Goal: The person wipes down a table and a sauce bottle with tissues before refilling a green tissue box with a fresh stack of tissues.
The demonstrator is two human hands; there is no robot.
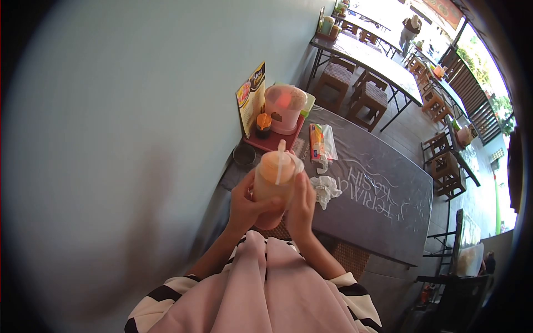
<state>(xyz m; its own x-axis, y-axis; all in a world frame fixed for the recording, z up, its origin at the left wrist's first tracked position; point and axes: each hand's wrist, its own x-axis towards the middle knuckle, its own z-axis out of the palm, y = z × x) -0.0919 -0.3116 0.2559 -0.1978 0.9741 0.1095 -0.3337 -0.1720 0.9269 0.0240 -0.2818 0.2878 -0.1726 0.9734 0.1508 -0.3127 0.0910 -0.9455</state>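
Note:
A plastic cup [272, 186] of pale orange drink, with a whitish straw [281, 161] standing up from its top, is held up in front of me between both hands. My left hand [247, 205] wraps around its left side, thumb across the front. On the other side, my right hand [301, 202] closes around the cup, near some clear plastic at the rim. A crumpled white tissue [325, 191] lies on the dark table [377, 191] just right of my right hand. Beyond it is an opened tissue pack [322, 142].
A red tray [267, 143] against the wall carries a pink-lidded container [285, 108], a sauce bottle [263, 125] and a menu stand [251, 95]. A dark round ashtray-like dish [244, 155] sits beside it. Farther off are tables, several stools [369, 100] and a walking person [410, 33].

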